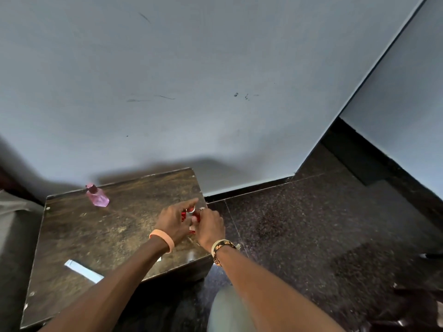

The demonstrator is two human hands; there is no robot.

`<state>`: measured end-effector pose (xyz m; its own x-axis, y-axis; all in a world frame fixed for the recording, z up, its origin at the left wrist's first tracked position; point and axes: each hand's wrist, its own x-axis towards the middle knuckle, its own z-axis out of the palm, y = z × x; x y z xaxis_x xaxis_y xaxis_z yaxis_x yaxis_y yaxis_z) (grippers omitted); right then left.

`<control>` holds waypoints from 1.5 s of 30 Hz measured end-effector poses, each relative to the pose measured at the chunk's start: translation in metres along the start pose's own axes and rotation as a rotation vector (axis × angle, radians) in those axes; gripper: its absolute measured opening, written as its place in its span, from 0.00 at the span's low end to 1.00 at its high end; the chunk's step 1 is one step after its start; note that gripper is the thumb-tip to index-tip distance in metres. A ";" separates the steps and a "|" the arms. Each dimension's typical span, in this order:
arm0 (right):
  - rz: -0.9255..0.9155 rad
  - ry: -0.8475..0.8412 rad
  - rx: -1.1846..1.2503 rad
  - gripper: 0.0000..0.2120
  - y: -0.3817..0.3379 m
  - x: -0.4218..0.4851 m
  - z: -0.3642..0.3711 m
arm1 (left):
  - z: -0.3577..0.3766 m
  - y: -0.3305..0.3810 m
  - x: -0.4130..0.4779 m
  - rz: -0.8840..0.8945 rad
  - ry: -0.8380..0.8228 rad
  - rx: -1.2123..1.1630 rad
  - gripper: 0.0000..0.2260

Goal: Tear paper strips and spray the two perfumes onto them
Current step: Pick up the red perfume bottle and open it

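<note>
A red perfume bottle (190,212) stands near the right edge of the dark wooden table (100,236), mostly hidden between my hands. My left hand (173,221) grips its left side, forefinger stretched out past it. My right hand (209,226) grips its right side, fingers curled at the top. At the table's far left corner stands a pink perfume bottle (97,196) with a pink cap, well away from both hands. A white paper strip (82,270) lies flat near the table's front, partly under my left forearm.
The table stands against a pale blue wall (215,92). Dark speckled floor (311,224) spreads to the right. A grey object (14,212) sits just left of the table. My knee (227,310) shows below the table's front right corner.
</note>
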<state>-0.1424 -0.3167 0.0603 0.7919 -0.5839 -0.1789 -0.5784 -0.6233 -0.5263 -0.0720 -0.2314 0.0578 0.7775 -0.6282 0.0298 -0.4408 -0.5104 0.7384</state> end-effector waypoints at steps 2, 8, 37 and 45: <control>-0.014 -0.006 -0.024 0.06 -0.001 0.001 0.000 | -0.004 -0.003 0.002 0.039 0.014 0.039 0.15; -0.046 -0.011 -0.034 0.06 0.000 0.002 0.000 | -0.003 -0.002 0.000 0.024 0.082 0.084 0.15; -0.059 0.005 -0.008 0.03 0.005 0.002 0.007 | -0.006 -0.004 -0.003 0.020 0.100 0.103 0.13; -0.042 0.006 -0.039 0.03 0.005 0.001 0.006 | -0.004 -0.001 -0.004 0.103 0.038 0.128 0.14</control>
<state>-0.1433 -0.3172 0.0523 0.8144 -0.5598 -0.1526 -0.5521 -0.6666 -0.5008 -0.0727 -0.2259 0.0591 0.7407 -0.6595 0.1284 -0.5707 -0.5167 0.6382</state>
